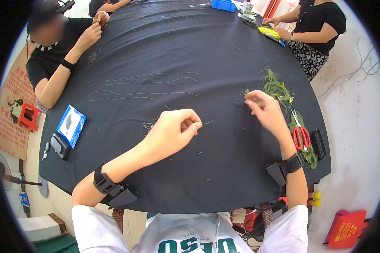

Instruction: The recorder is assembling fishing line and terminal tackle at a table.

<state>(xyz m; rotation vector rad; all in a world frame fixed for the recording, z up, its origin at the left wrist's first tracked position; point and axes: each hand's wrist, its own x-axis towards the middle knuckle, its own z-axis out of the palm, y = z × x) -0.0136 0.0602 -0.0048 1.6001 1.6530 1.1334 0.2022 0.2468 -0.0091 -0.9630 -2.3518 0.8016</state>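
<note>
My left hand (pixel 173 130) is closed in a pinch over the middle of the black cloth. A thin line (pixel 207 122) sticks out past its thumb and fingertip. Beside that wrist lies a small pile of thin, dark hook-like pieces (pixel 147 125), partly hidden by the hand. My right hand (pixel 265 110) hovers further right, fingers curled but apart from the thumb, with nothing visible between them. Its fingertips are close to the loose ends of a bundle of green line (pixel 278 89). Several single lengths of line (pixel 143 93) lie stretched out beyond my left hand.
Red-handled scissors (pixel 300 134) rest on more green line, beside a black case (pixel 318 144). At left are a blue-edged packet (pixel 71 126) and a grey-black box (pixel 60 146). Co-workers sit at the far left and stand at the far right, near a blue tray (pixel 224 5).
</note>
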